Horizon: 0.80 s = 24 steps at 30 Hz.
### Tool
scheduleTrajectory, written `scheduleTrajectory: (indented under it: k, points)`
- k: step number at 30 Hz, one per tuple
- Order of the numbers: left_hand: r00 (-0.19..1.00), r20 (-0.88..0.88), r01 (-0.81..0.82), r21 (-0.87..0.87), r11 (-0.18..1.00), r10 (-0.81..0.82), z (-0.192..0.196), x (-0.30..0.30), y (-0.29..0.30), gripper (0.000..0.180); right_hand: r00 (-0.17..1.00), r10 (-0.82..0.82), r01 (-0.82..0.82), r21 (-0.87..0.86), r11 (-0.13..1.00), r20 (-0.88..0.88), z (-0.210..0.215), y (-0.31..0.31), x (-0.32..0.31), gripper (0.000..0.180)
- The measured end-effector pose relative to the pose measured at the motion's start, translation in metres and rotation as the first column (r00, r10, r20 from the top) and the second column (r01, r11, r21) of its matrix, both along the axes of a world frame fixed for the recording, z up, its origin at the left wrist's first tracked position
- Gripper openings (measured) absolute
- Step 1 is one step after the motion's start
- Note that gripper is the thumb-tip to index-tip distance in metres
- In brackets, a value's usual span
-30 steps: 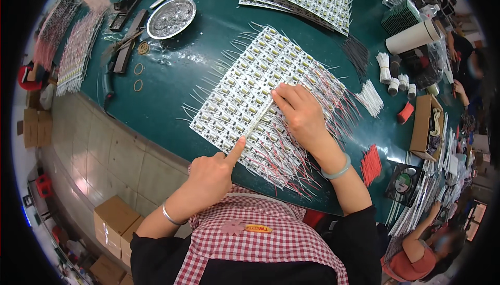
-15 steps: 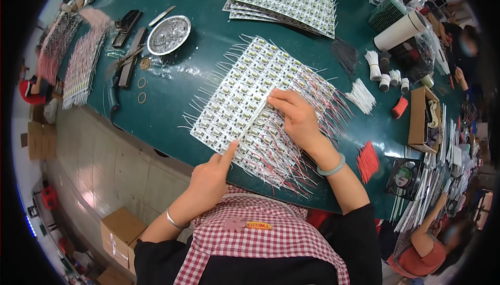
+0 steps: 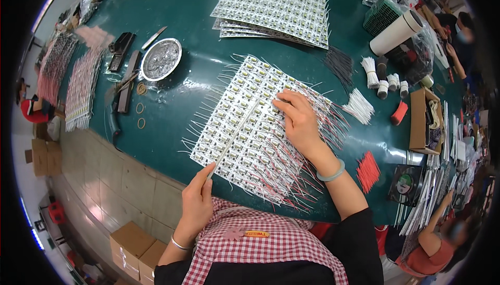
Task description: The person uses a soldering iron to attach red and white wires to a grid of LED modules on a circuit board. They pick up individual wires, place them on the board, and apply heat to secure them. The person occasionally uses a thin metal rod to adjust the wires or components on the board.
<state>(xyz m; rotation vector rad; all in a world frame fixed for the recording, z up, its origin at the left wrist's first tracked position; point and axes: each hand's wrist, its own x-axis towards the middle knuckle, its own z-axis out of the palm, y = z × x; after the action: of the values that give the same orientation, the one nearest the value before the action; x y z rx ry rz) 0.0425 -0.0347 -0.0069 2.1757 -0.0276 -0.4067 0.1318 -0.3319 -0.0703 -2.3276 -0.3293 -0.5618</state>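
A white circuit board panel (image 3: 234, 97) with rows of small yellowish parts lies on the green table in front of me. White wires stick out along its left edge; red and white wires cover its lower right part. A thin, pale, straight strip (image 3: 235, 135) lies slantwise across the panel. At the panel's near left edge my left hand (image 3: 198, 199) pinches the strip's near end between thumb and fingers. My right hand (image 3: 299, 123) rests on the panel right of the strip's far end, fingers bent and fingertips down; I see nothing held in it.
Stacked similar panels (image 3: 271, 6) lie at the far side. Left are a metal bowl (image 3: 161, 60), a knife (image 3: 154, 36) and rubber bands (image 3: 140, 109). Right are black wires (image 3: 339, 66), white wires (image 3: 358, 106), red wires (image 3: 368, 172), a white cylinder (image 3: 396, 34) and a cardboard box (image 3: 418, 121).
My left hand has moved left and nearer me, from the panel's surface to the strip's end. The right fingertips have shifted slightly right, off the strip, of which more shows. The view has shifted.
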Motion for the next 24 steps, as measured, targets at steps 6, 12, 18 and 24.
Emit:
scheduleTrajectory:
  k: [6,12,18,24]
  points:
    - [0.994,0.111,0.013,-0.037,0.999,-0.009,-0.011,-0.002,-0.005,0.041,1.0,-0.008,0.008,-0.011,1.0,-0.014,0.001,0.002,0.0,0.032]
    - [0.99,0.138,0.031,-0.052,0.998,-0.024,-0.014,0.011,-0.022,0.042,1.0,0.009,-0.009,0.019,1.0,-0.026,0.001,-0.001,0.0,0.032]
    - [0.963,0.25,0.095,0.033,0.995,-0.1,-0.018,0.026,-0.038,0.046,1.0,0.013,-0.012,0.044,0.999,-0.028,0.001,-0.002,0.0,0.031]
    - [0.923,0.355,0.117,0.101,0.988,-0.146,-0.032,0.036,-0.047,0.048,0.999,0.01,-0.008,0.05,0.999,-0.038,0.0,-0.002,-0.001,0.031]
